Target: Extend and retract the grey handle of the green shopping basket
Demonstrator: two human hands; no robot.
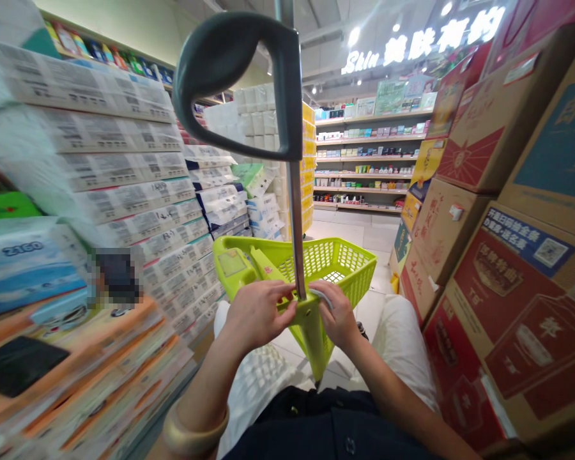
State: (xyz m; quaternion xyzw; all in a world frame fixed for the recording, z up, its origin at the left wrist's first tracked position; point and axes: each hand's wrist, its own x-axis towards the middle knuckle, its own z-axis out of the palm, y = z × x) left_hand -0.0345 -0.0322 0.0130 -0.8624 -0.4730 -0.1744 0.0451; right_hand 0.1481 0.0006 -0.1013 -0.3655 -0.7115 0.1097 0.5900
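A lime-green shopping basket (359, 271) with pierced sides stands between the person's knees. From its near rim rises a metal pole (296, 223), topped by a dark grey loop handle (292, 96). My left hand (263, 313) is closed on the rim just left of the pole, fingers over the top and thumb on the near side. To the right of the pole, my right hand (336, 313) presses a folded white cloth or wipe (322, 298) against the rim. The right fingertips are partly hidden.
Stacked tissue packs (138, 166) line the left side, with a dark phone-like object (23, 364) on nearer packs. Cardboard cartons (522, 319) are piled close on the right. Shelves of small goods (368, 153) stand beyond the pale tiled floor (349, 230).
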